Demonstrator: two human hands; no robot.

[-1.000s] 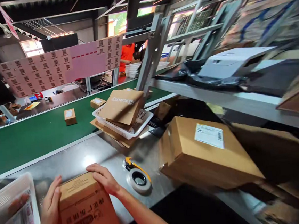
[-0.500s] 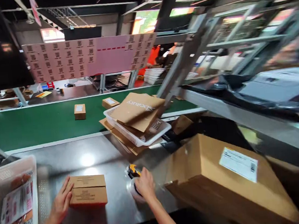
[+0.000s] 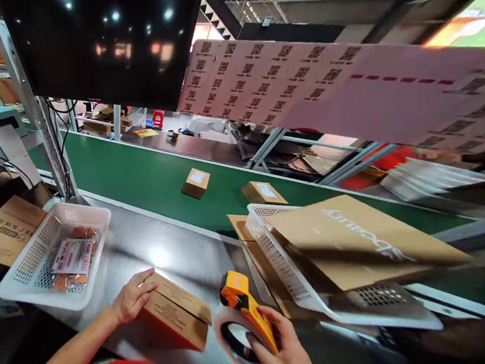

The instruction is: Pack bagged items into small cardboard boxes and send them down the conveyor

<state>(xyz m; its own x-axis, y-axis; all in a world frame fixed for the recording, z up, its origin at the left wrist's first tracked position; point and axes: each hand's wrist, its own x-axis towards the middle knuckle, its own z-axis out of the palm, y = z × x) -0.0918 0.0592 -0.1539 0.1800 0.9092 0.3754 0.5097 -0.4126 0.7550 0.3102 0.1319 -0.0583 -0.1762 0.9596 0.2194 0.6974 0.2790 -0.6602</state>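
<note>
A small cardboard box (image 3: 175, 309) with printed lines on its top lies on the metal table. My left hand (image 3: 133, 296) rests on the box's left end, fingers stretched out over its upper edge. To the right of the box, my right hand (image 3: 284, 342) is wrapped round a yellow tape dispenser (image 3: 238, 287) that carries a roll of clear tape. The dispenser's yellow head points away from me and stands apart from the box. Part of its handle is hidden by my fingers.
A white basket (image 3: 94, 209) with packets stands at the left. Another white basket (image 3: 291, 274) holds a flat brown carton (image 3: 358, 240) at the right. Behind runs a green conveyor (image 3: 148, 176) with small boxes, one (image 3: 196, 181) near the middle. A monitor (image 3: 107, 46) hangs above.
My view has swung left. My right hand has raised and turned the tape dispenser, bringing it closer to the box. My left hand stays at the box's left end.
</note>
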